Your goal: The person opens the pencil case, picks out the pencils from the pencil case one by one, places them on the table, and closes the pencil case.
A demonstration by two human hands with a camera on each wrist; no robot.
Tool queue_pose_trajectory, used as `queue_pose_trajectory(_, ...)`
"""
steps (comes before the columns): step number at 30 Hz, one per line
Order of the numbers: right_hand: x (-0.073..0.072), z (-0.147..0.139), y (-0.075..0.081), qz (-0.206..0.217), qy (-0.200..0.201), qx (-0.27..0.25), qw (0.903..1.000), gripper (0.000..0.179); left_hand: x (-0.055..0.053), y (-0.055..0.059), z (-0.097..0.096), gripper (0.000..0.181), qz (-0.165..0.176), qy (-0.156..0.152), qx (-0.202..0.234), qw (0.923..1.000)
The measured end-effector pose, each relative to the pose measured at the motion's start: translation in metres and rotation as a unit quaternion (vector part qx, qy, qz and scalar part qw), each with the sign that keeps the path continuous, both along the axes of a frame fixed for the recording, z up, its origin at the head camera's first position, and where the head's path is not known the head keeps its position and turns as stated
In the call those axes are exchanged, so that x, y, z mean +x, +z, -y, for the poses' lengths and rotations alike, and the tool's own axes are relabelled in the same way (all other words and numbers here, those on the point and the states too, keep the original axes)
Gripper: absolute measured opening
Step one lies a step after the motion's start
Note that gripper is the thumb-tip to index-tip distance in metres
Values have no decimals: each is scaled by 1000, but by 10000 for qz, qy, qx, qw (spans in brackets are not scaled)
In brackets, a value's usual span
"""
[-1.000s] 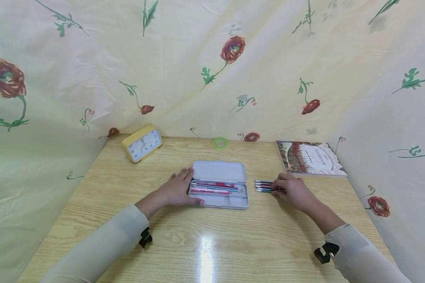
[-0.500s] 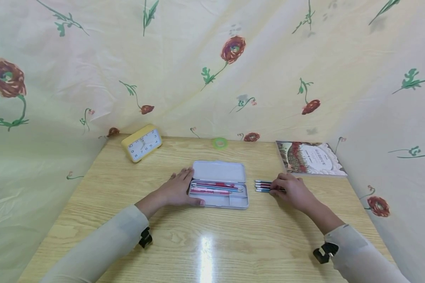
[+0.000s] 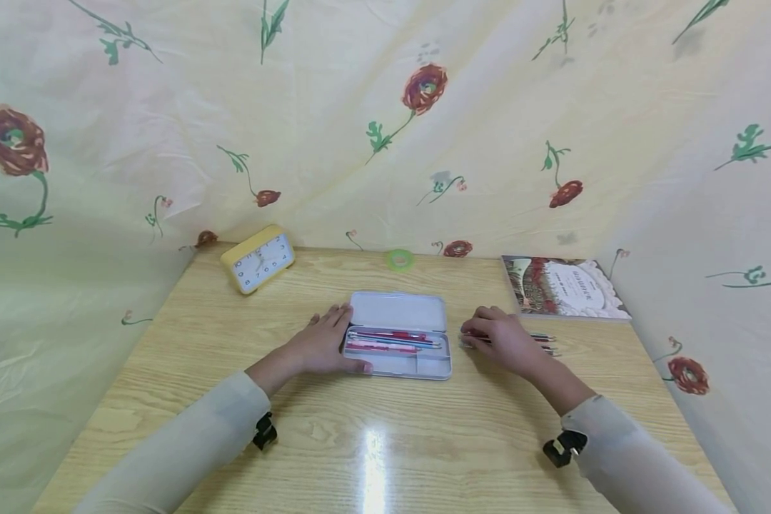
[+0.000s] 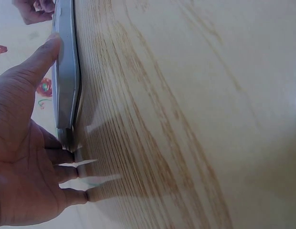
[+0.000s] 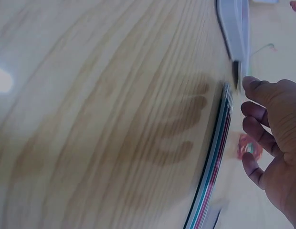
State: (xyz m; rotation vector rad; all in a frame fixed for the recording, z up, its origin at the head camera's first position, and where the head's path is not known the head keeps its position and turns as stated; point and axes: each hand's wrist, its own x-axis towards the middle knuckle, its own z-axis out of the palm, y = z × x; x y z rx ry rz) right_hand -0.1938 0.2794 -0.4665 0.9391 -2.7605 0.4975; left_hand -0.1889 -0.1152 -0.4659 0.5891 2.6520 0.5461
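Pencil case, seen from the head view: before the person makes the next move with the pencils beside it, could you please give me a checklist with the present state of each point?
1. Lid open: ok, it is folded back behind the case.
2. Left hand at the case: ok, it touches the left end.
3. Room in the case: ok, bare floor shows in front of the items inside.
4. Right hand gripping the pencils: not ok, the right wrist view shows a gap between fingers and pencils.
5. Count of those pencils: cannot tell, the right hand partly hides them in the head view.
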Motion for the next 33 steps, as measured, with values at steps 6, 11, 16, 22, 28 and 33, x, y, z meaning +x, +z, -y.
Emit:
queue_pose_trajectory(6,-6,24,2,221,69,28,9997,12,-1,-2,1,136,-9,-23,-20,10000)
queue_pose_trajectory(11,-7,46,3,310,171,18,9994,14,-2,-3,2,136,21,-24,-30,10000)
queue_pose_trajectory(16,-5,61,3,357,267,134,9989,15,-1,-2,2,136,7,-33,11,10000)
queue_pose_trajectory(22,-1,70,4,77,515,165,9985,20,-1,-1,1,135,7,-39,-23,10000)
queue_pose_trajectory(28,1,73,0,-109,672,470,9966,20,-3,-3,2,136,-3,-43,-50,10000)
queue_pose_trajectory(33,0,74,-5,-204,663,585,9959,18,-3,-4,1,137,23,-35,-85,10000)
